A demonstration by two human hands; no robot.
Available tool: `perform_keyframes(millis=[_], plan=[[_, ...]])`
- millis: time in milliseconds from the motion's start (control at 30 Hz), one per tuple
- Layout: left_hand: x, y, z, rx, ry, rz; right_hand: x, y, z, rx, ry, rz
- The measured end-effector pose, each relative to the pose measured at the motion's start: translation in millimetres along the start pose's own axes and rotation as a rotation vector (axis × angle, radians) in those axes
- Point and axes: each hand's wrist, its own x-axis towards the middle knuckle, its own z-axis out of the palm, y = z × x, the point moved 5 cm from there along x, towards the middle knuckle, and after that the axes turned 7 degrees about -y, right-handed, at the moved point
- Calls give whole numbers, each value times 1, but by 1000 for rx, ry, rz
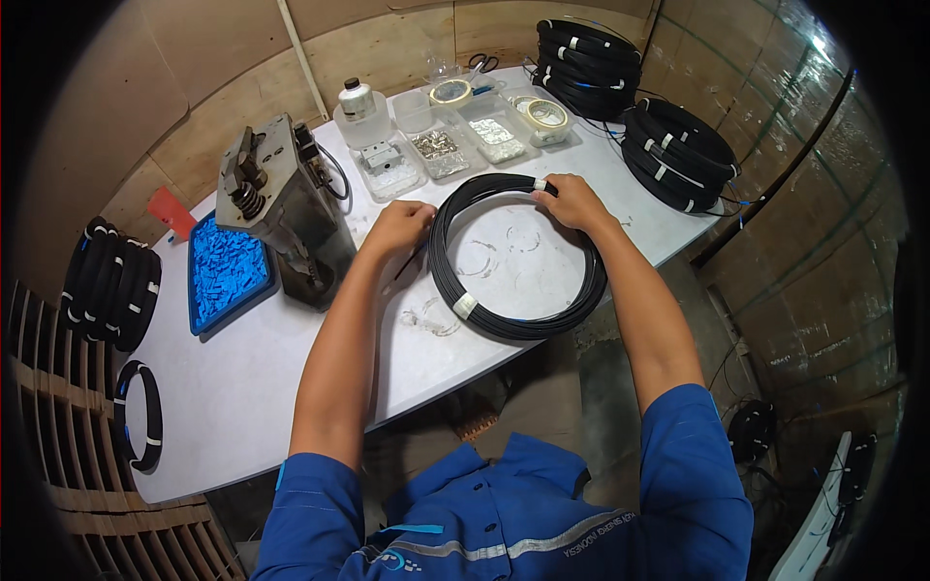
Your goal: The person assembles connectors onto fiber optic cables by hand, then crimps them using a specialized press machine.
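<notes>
A coil of black cable point(448, 261) lies on the white table in front of me, bound with a white tape band point(465, 306) at its lower left. Another pale band point(540, 184) sits at its top, beside my right hand point(573, 201). That hand is closed round the coil's upper right, thumb on the inner side. At the coil's upper left my left hand point(402, 229) is curled shut; what its fingers hold, if anything, is hidden. Just below it, a loose black cable end point(409, 263) sticks out from the coil.
Left of my hands stands a metal machine point(291, 208) beside a blue tray point(232, 315) of small blue pieces. Clear bins point(450, 160) with small parts and tape rolls point(547, 114) line the back. Stacked coils point(678, 160) occupy the right corner; more coils point(116, 286) are at left.
</notes>
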Motion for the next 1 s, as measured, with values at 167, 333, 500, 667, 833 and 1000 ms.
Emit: perform_keyframes(millis=[167,333,500,667,833,1000], plan=[[-15,59,26,453,40,-103,-10,-19,3,-262,290,-237],[-7,59,23,564,33,-225,7,-52,21,-489,203,-543],[-6,41,22,-31,-65,-212,10,-52,33,-728,233,-678],[-11,35,21,-117,-45,-197,7,-50,36,-770,242,-715],[-14,38,20,-34,-53,-206,0,-67,33,-707,335,-791],[-7,16,21,-29,-66,-170,12,-83,54,-719,270,-855]])
